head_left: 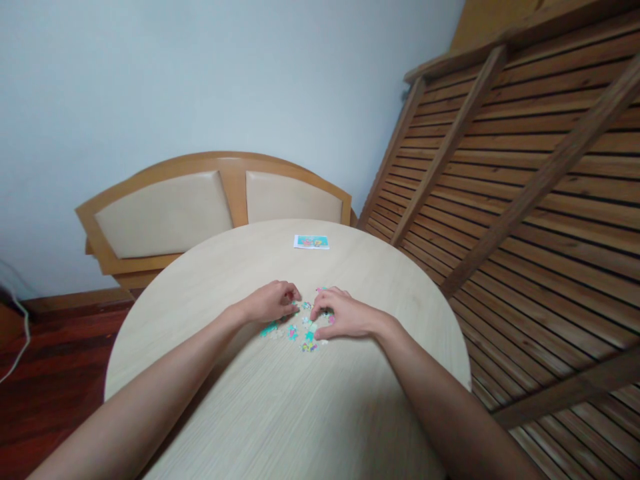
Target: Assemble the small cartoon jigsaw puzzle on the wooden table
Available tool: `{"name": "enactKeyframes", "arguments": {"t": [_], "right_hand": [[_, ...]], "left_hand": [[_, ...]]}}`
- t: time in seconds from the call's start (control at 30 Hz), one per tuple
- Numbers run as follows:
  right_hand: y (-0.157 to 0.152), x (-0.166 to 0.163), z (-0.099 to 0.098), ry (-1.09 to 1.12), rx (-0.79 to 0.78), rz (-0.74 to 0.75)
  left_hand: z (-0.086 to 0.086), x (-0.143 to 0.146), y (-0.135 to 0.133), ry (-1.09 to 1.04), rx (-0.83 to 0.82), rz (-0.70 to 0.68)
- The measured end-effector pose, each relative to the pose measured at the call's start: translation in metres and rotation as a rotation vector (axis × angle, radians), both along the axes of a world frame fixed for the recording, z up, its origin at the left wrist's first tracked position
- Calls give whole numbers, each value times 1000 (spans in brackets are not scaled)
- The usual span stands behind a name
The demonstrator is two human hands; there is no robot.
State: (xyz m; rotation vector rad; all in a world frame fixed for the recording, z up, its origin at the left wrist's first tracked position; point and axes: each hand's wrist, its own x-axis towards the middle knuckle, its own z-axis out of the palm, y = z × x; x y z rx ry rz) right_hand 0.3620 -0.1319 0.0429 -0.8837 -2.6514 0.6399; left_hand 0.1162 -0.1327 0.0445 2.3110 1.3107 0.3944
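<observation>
Small jigsaw puzzle pieces (pixel 293 332) in teal, pink, yellow and pale tones lie loosely scattered on the round wooden table (pixel 260 400). At the left side of the pile is my left hand (pixel 274 301), its fingers curved with a gap between them and the thumb. My right hand (pixel 347 315) hovers over or rests on the right side, thumb and fingers apart around a few pieces. A teal piece (pixel 309 337) lies by the right thumb. Some pieces are hidden beneath both hands. Nothing held shows in either hand.
A small colourful picture card (pixel 312 242) lies towards the table's far edge. Behind the table stands a padded wooden headboard (pixel 233 187) against a pale wall. A slatted wooden panel (pixel 500 187) leans at the right. A white cable (pixel 24 333) hangs at far left.
</observation>
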Motion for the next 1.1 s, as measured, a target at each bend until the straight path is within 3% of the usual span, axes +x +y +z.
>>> {"name": "enactKeyframes", "arguments": {"t": [0.17, 0.27, 0.43, 0.77, 0.93, 1.1], "right_hand": [[-3, -8, -5, -30, -9, -20], [-2, -11, -7, -8, 3, -26], [-2, -11, -6, -2, 19, -89], [-9, -15, -6, -56, -13, -217], [-17, -23, -3, -113, -33, -290], [-16, -22, -5, -87, -65, -244]], "left_hand": [[4, 3, -4, 78, 74, -193], [2, 10, -6, 115, 122, -231], [2, 13, -7, 148, 136, -240], [6, 0, 0, 139, 143, -56], [6, 3, -2, 122, 127, -130], [6, 8, -6, 116, 112, -246]]}}
